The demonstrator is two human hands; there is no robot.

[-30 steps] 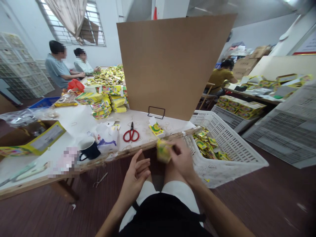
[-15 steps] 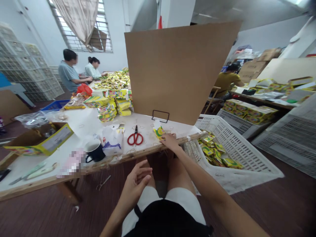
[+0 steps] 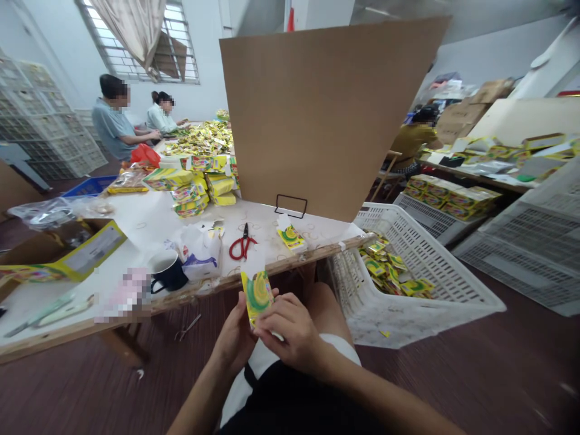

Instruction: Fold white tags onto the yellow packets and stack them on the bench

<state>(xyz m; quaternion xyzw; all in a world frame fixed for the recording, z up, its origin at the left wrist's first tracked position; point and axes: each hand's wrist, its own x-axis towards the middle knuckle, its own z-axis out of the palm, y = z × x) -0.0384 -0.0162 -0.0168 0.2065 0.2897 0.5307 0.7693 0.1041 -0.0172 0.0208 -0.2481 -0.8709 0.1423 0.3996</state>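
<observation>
Over my lap I hold a small yellow-and-green carton [image 3: 257, 291] with a round design and a white flap standing up at its top. My left hand [image 3: 234, 336] grips its left side, and my right hand [image 3: 290, 326] has its fingers closed on the lower right edge. The fingertips behind the carton are hidden. A similar carton [image 3: 290, 237] with a raised white flap lies on the table near its front edge. Red-handled scissors [image 3: 243, 246] rest just beyond my hands, beside a white plastic pack [image 3: 199, 251].
A dark mug [image 3: 170, 275] stands near the edge of the table [image 3: 149, 211]. A big cardboard sheet [image 3: 326, 121] rises at the back. On the right is a white crate [image 3: 435, 254] holding several cartons. Other people sit at the far left and far right.
My right hand has come back from the table edge to my lap, and a carton is now between both hands. My left hand, empty before, has closed on it. The view has shifted slightly.
</observation>
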